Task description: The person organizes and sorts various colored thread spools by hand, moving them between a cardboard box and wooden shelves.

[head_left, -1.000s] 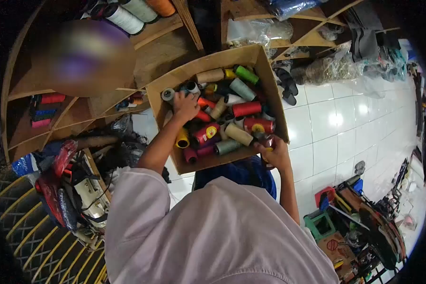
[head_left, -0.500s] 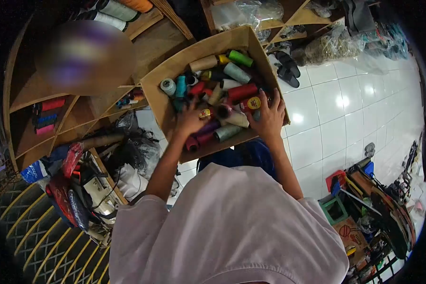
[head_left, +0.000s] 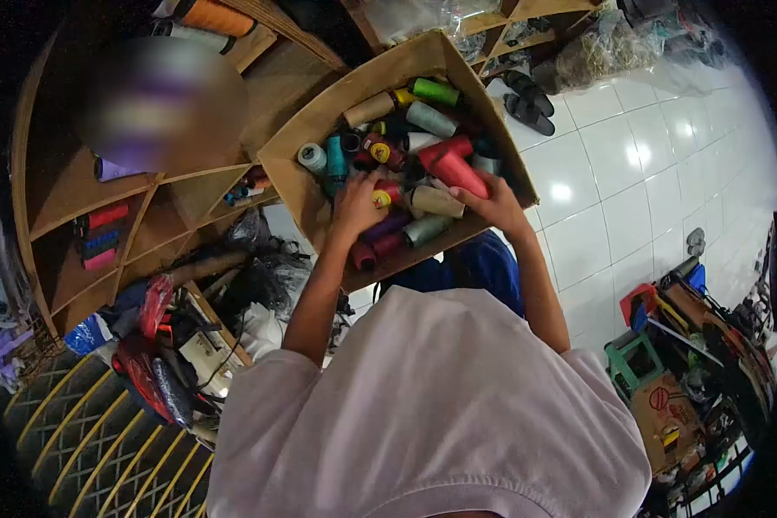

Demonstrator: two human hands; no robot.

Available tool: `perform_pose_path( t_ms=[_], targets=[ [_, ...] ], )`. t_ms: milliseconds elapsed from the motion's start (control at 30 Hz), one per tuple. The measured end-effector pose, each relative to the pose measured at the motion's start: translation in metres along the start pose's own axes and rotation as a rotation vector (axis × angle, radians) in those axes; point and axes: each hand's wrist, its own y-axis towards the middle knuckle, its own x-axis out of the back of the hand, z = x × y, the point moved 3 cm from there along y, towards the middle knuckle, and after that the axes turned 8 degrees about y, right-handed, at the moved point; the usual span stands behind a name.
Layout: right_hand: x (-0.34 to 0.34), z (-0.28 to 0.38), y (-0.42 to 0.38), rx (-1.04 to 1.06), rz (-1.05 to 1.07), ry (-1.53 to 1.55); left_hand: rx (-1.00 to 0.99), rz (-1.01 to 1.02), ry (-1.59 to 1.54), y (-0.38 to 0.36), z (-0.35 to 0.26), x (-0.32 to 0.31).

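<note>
Hoisted from the heap since the frame half a second ago, a plain red spool [head_left: 456, 174] stands tilted in my right grip [head_left: 502, 210] at the centre of the frame, fingers closed around its near end. That earlier frame showed the same hand spread over the thread, fingers apart. Another shift: a dark red spool [head_left: 383, 151] with a yellow label now shows left of centre, where no label was visible before. By my reading, one spool is now clear of the pile, and the ones around it are easier to reach.

My left grip [head_left: 356, 209] rests at a labelled red spool [head_left: 388, 192], just left of centre; whether its fingers are closed on it, I cannot tell.

All of it sits within one cardboard box [head_left: 319, 128], upper middle of the frame. Counted by colour, as far as they show: one green spool [head_left: 436, 91], one yellow spool [head_left: 403, 97], two tan spools [head_left: 438, 201], one teal spool [head_left: 337, 158], one purple spool [head_left: 382, 227], two maroon spools [head_left: 364, 255] at the near edge, and four red ones, including mine, the two labelled and one lying behind it. Pale and grey spools overlap too much for a firm total. Two dark sandals [head_left: 528, 114] lie on the tiled floor [head_left: 622, 151], upper right.
</note>
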Motion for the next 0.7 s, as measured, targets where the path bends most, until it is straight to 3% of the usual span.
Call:
perform_pose_path(
  t_ms=[133, 233, 300, 367, 400, 467, 500, 567, 633, 700],
  targets=[
    [-0.006, -0.003, -0.023, -0.148, -0.154, 0.293, -0.097, 0.005, 0.221, 0.044, -0.012, 0.022],
    [0.002, 0.012, -0.026, -0.008, -0.238, 0.069, -0.190, 0.136, 0.266, 0.064, -0.017, 0.019],
    [0.004, 0.025, -0.032, 0.059, -0.244, -0.004, -0.123, 0.189, 0.272, 0.064, -0.013, 0.008],
    [-0.001, 0.025, -0.031, -0.014, -0.199, 0.287, -0.157, 0.094, 0.281, 0.051, -0.014, 0.002],
    [-0.010, 0.025, -0.033, -0.197, -0.033, 0.543, -0.144, -0.017, 0.267, 0.046, -0.007, -0.011],
    [-0.032, 0.013, -0.032, -0.358, 0.036, 0.795, -0.136, -0.153, 0.256, 0.030, -0.012, -0.004],
    [-0.046, 0.008, -0.030, -0.459, 0.096, 0.904, -0.052, -0.205, 0.104, 0.018, -0.017, 0.008],
    [-0.066, 0.003, -0.029, -0.624, 0.109, 1.031, 0.033, -0.273, -0.051, -0.004, -0.019, 0.019],
    [-0.080, 0.002, -0.029, -0.618, 0.108, 0.994, 0.276, -0.519, -0.372, -0.025, -0.006, 0.024],
    [-0.084, 0.005, -0.025, -0.614, 0.107, 0.946, 0.317, -0.670, -0.399, -0.047, 0.005, 0.021]
  ],
)
